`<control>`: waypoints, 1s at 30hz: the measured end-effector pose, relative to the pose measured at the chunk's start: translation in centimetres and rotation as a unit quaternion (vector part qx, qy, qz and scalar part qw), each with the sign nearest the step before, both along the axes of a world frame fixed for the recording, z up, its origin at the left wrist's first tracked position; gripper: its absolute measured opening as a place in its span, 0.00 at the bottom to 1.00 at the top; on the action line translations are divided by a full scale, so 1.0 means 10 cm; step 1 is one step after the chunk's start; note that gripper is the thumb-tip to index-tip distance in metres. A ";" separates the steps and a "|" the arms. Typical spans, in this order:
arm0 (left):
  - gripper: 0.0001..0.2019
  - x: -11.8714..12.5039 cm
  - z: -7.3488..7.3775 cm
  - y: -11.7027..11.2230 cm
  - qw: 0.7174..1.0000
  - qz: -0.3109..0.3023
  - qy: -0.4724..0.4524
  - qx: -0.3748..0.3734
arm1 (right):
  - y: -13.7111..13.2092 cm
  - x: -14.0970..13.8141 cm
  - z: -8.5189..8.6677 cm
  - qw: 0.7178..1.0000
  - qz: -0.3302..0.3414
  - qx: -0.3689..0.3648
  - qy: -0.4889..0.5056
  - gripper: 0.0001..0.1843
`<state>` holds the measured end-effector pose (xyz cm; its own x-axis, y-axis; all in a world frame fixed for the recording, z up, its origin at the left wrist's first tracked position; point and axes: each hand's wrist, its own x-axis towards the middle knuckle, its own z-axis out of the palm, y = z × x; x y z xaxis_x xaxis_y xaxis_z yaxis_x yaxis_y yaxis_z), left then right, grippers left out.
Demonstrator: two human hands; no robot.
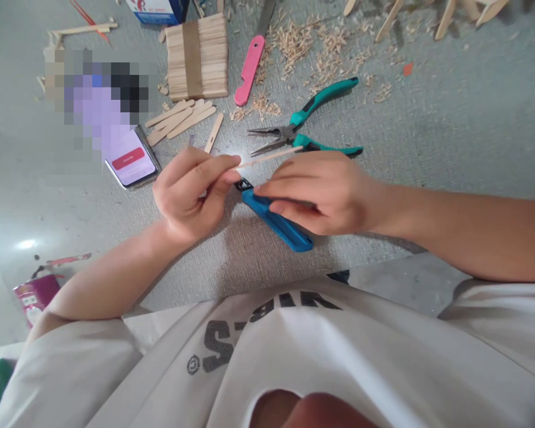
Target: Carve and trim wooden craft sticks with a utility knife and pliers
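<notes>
My left hand [194,190] pinches one end of a thin wooden craft stick [274,156] between thumb and fingers. The stick points right, edge-on, and passes above my right hand [316,193]. My right fingers are curled against a blue-handled tool [279,220] with a small black head, close to the stick's held end; its exact kind is partly hidden. Just beyond my hands, green-handled long-nose pliers [289,132] lie with jaws apart. A craft stick with a small dark slot [214,132] lies behind my left hand.
A banded bundle of craft sticks [211,59], several loose sticks [178,119] and a pink-handled blade [251,68] lie at the back. Wood shavings [294,44] spread beside them. A phone [134,163] lies left, and a purple box [38,297] at the lower left.
</notes>
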<state>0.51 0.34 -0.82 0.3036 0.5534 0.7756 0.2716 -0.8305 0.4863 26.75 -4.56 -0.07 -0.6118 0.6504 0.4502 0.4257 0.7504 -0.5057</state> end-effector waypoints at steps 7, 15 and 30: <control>0.10 0.01 0.02 -0.03 0.975 -0.008 0.069 0.209 | -0.10 -0.17 0.16 0.873 -0.034 -0.391 0.290 0.11; 0.16 -0.03 0.12 -0.05 0.967 -0.034 0.114 0.225 | -0.06 -0.24 0.14 0.795 0.004 -0.471 0.383 0.13; 0.03 0.10 0.23 -0.34 0.993 -0.043 0.108 -0.004 | -0.08 -0.25 0.13 0.866 -0.088 -0.371 0.323 0.17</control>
<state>1.49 -3.08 1.51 0.5081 0.5244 0.6833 0.2986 -0.8514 0.4313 24.20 -5.37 1.22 -0.2509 0.9648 0.0788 -0.0508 0.0682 -0.9964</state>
